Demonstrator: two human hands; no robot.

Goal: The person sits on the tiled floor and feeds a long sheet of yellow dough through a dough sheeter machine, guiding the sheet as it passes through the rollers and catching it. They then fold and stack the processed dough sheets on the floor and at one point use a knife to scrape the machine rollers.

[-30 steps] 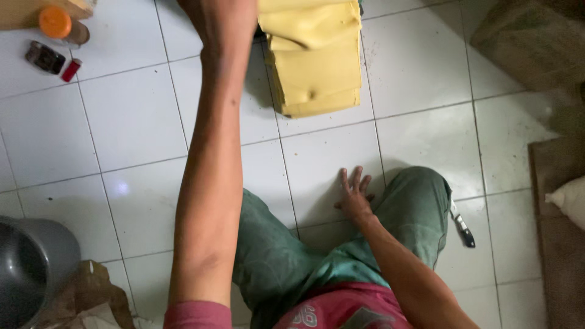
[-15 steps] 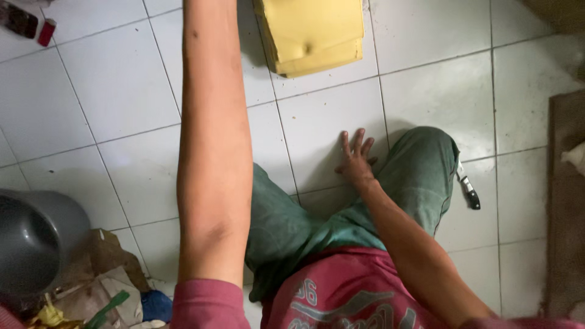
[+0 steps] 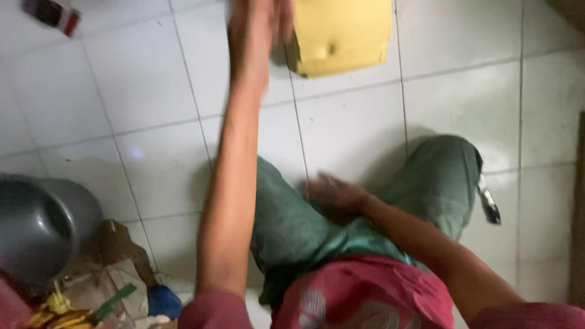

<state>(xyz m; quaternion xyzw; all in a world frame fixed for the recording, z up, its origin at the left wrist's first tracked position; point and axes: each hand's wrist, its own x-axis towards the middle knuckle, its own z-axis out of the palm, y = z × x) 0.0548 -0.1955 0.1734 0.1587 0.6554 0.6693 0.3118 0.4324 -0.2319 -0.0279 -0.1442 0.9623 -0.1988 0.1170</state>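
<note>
A reach is judged to be in hand: the left hand (image 3: pixel 259 27) is stretched out to the far edge of the tiled floor (image 3: pixel 140 91), just beside the yellow folded cloth (image 3: pixel 341 33), and whether it is touching the cloth cannot be told because of blur. Its fingers are seen loosely spread, closed on nothing visible. The right hand (image 3: pixel 335 192) is laid flat and open on the green trouser leg (image 3: pixel 292 225), close to the floor. For a hold to be taken, the left hand would need to be closed over the cloth's near edge. The cloth is seen as a soft, thick, mustard-yellow fold with a rounded dent, lying flat at the top of the view.
</note>
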